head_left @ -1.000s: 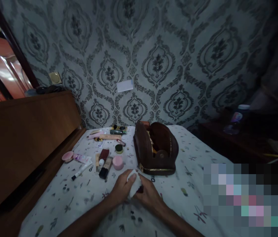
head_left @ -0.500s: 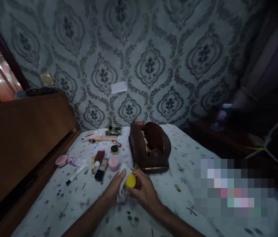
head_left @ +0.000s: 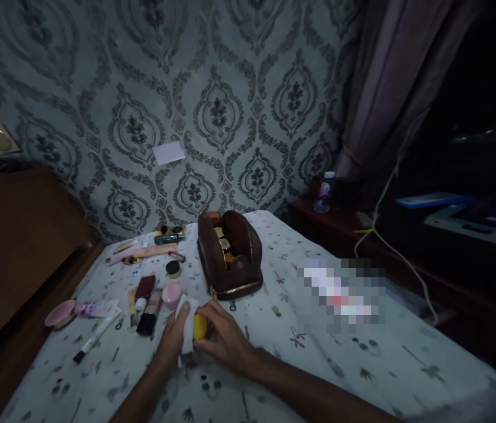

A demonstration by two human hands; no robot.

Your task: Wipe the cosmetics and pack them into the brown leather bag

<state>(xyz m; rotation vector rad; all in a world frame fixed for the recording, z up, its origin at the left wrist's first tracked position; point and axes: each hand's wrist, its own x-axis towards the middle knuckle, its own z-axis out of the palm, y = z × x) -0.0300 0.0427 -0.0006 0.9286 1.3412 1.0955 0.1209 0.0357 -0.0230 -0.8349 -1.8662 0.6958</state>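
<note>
My left hand [head_left: 169, 341] is closed on a folded white cloth [head_left: 188, 326], thumb on top. My right hand [head_left: 230, 341] grips a small round container with a yellow lid [head_left: 200, 326], pressed against the cloth. The fingers cover most of the container's body. Just beyond my hands sits a pink round jar [head_left: 171, 295]. A foundation bottle with a black cap [head_left: 149, 312] lies left of it. Behind my right hand stands a brown cosmetic bag [head_left: 234, 281], unzipped, with several things inside.
Several cosmetics lie to the left, among them a pink round dish [head_left: 60, 314], a white tube [head_left: 98, 332] and a dark-lidded jar [head_left: 172, 269]. A blurred-out patch [head_left: 340, 296] covers something at right. A bottle [head_left: 324, 192] stands on the bedside table [head_left: 340, 220].
The view has swung to the right, so the bag, cosmetics and hands appear further left. Both hands keep their hold, and the yellow lid now shows narrower against the cloth.
</note>
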